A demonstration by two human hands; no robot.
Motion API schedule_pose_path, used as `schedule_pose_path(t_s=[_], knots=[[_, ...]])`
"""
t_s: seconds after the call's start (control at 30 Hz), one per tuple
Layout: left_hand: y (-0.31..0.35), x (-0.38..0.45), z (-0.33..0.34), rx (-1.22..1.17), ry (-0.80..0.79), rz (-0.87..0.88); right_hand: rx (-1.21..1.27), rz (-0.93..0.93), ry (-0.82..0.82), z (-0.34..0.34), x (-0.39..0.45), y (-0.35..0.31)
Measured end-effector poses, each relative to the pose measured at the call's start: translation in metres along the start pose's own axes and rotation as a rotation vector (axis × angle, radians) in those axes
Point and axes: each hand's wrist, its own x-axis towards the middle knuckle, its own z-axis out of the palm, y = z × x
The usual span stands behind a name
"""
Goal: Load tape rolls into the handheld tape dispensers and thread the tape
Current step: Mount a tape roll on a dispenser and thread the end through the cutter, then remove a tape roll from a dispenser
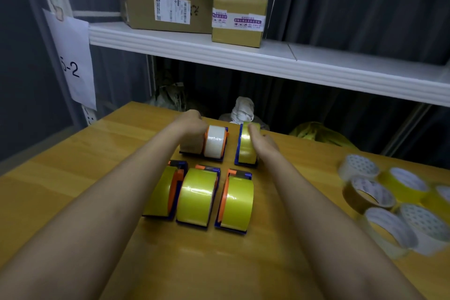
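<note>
Your two forearms ran out from the bottom edge, nearly straight and side by side, toward the far half of the wooden table [73, 178]. Short of your fingers, between your arms, stood a row of three loaded dispensers, each with a yellow roll: the left dispenser [163, 192], the middle dispenser [197, 196] and the right dispenser [235, 202]. Off to the outer side of your right arm, well apart from your fingers, lay a cluster of loose rolls [394, 204], blurred.

Your left hand [192, 123] lay knuckles-up against the outer side of the far-left dispenser [207, 143], which carried a brownish roll and a white roll [214, 140] side by side. Its fingers were hidden behind the hand, so whether they gripped or only pressed I could not tell.

Your right hand [264, 140] rested against the far-right dispenser [247, 145], its thumb laid flat over the top of that yellow roll; the other fingers were curled behind, on the roll's outer face.

Beyond your fingertips, past the table edge, sat a white bundle [243, 109]. Above it, a white shelf [243, 56] held a long box [165, 8] and a small box [238, 19].
</note>
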Motion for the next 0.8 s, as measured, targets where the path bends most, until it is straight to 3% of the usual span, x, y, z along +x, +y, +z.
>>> schedule_pose_path(t_s=[0.43, 0.8], knots=[[-0.023, 0.015, 0.009, -0.044, -0.011, -0.149, -0.262, -0.413, 0.212, -0.008, -0.017, 0.003], [-0.031, 0.004, 0.001, -0.232, 0.090, -0.244, -0.437, -0.528, 0.019, -0.015, -0.047, 0.007]])
